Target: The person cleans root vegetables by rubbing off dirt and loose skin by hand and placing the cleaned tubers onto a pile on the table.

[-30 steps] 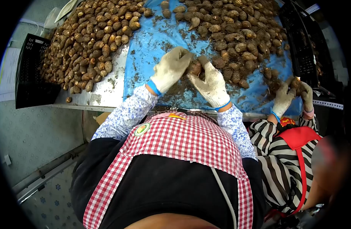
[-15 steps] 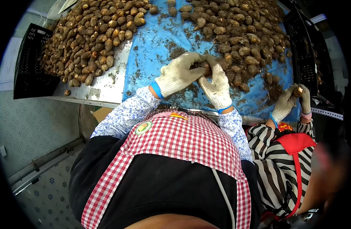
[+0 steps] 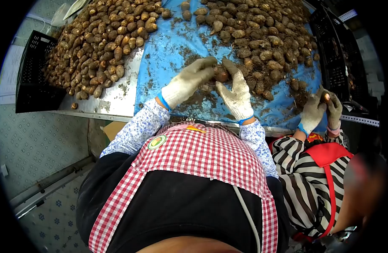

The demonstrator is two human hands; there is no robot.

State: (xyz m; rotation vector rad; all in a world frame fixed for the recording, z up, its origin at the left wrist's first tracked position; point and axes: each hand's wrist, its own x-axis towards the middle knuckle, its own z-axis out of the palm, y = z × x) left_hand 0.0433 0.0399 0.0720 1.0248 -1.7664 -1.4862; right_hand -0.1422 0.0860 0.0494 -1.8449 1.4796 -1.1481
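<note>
A brown, rough-skinned taro (image 3: pixel 221 75) sits between the thumb and fingers of my right hand (image 3: pixel 237 93), which wears a soiled white knit glove. My left hand (image 3: pixel 187 81), in a matching glove, is just to its left. Its fingers stretch toward the taro, their tips close beside it; whether they touch is hard to tell. Below both hands lies a blue sheet (image 3: pixel 158 63) strewn with dirt and root bits. A heap of dirty, hairy taros (image 3: pixel 265 46) lies just beyond my right hand.
At the left, a pile of cleaner taros (image 3: pixel 101 42) covers part of the metal tabletop (image 3: pixel 118 99), beside a black crate (image 3: pixel 35 80). Black crates (image 3: pixel 333 46) stand on the right. There, a co-worker's gloved hands (image 3: pixel 314 111) hold another taro.
My left hand has drawn left, away from my right, exposing the taro between them. My right hand has stayed nearly in place. The co-worker's hands have shifted slightly.
</note>
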